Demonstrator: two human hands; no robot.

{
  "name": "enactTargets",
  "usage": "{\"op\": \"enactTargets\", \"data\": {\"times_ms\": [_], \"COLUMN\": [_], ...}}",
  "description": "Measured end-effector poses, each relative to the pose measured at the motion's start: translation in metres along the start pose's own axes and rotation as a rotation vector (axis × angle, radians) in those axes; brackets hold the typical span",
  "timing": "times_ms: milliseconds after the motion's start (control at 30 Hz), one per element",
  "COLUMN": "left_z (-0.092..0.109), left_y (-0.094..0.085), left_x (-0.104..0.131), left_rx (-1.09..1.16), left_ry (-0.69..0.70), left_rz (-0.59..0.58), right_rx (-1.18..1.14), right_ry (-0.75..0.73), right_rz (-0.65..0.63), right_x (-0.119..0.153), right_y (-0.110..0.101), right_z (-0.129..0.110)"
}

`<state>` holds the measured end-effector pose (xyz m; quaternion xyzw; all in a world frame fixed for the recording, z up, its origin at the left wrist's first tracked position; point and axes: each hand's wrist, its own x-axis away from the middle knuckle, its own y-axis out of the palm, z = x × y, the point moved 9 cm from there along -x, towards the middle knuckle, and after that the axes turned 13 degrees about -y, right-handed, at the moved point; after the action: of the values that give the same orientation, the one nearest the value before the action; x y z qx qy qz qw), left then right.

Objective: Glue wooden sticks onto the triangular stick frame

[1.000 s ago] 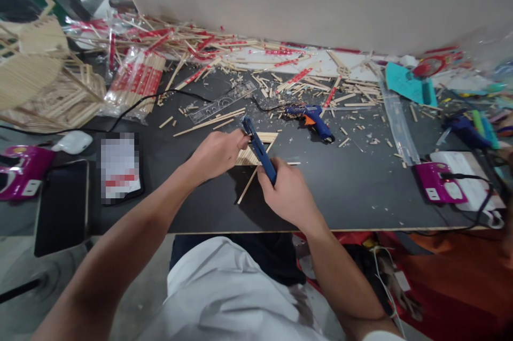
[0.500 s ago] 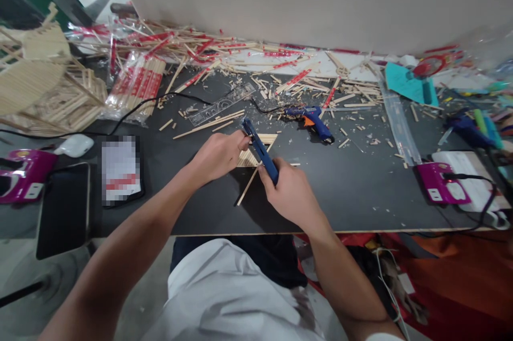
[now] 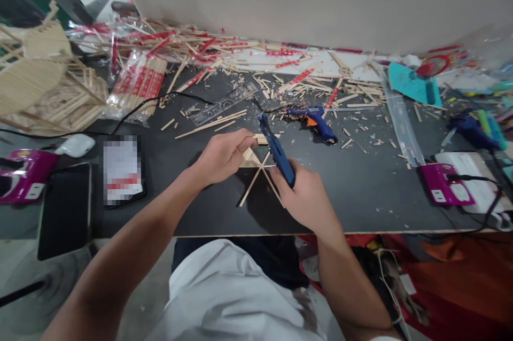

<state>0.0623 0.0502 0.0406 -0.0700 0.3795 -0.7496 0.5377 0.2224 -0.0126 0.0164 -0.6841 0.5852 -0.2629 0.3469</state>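
A long blue hand tool [image 3: 279,154] is wrapped in the fingers of my right hand [image 3: 306,194], its head pointing up and away. My left hand [image 3: 224,155] is pinched closed at the upper left of a wooden stick frame [image 3: 261,167]; what lies between its fingertips is too small to make out. Several thin sticks of the frame cross at a middle point, with close-laid sticks filling its left and far parts. The tool's head is right of my left fingertips, apart from them, and covers the frame's right part.
A blue glue gun [image 3: 316,123] lies beyond the tool. Loose sticks and scraps cover the back, near a clear ruler [image 3: 224,103]. Bagged chopsticks [image 3: 138,84], phones [image 3: 64,210] and a wooden model [image 3: 52,90] are left. A purple socket block [image 3: 444,185] sits right.
My right hand and the blue tool have moved right, away from my left fingertips. More of the frame's crossing sticks now shows. My left hand has shifted slightly right.
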Motion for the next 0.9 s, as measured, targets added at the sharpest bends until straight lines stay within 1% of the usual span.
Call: {"op": "enactTargets", "data": {"times_ms": [133,267,333,433,567,667,767,833,900], "left_z": [0.007,0.008,0.007,0.004,0.002,-0.001,-0.007,-0.007,-0.007], "left_y": [-0.005,-0.007,-0.007,-0.007,-0.006,-0.004,-0.002,-0.002,-0.003], "left_x": [0.000,-0.001,-0.001,-0.002,-0.002,-0.001,0.000,0.001,0.003], "left_rx": [0.166,0.251,0.244,0.202,0.104,-0.016,-0.129,-0.162,-0.176], "left_ry": [0.006,0.003,-0.002,-0.010,-0.006,-0.025,-0.079,-0.086,-0.076], "left_rz": [-0.004,-0.007,-0.006,0.023,0.058,0.074,0.088,0.100,0.114], "right_rx": [0.108,0.327,0.448,0.584,0.632,0.615,0.627,0.636,0.632], "right_ry": [0.041,0.067,0.079,0.084,0.041,-0.002,-0.032,-0.045,-0.078], "right_rz": [0.063,0.183,0.227,0.233,0.199,0.148,0.114,0.123,0.152], "right_x": [0.016,0.034,0.043,0.055,0.064,0.066,0.063,0.060,0.054], "right_y": [-0.024,-0.047,-0.055,-0.063,-0.069,-0.069,-0.069,-0.073,-0.078], "right_z": [0.019,0.050,0.068,0.098,0.127,0.138,0.142,0.140,0.129]}}
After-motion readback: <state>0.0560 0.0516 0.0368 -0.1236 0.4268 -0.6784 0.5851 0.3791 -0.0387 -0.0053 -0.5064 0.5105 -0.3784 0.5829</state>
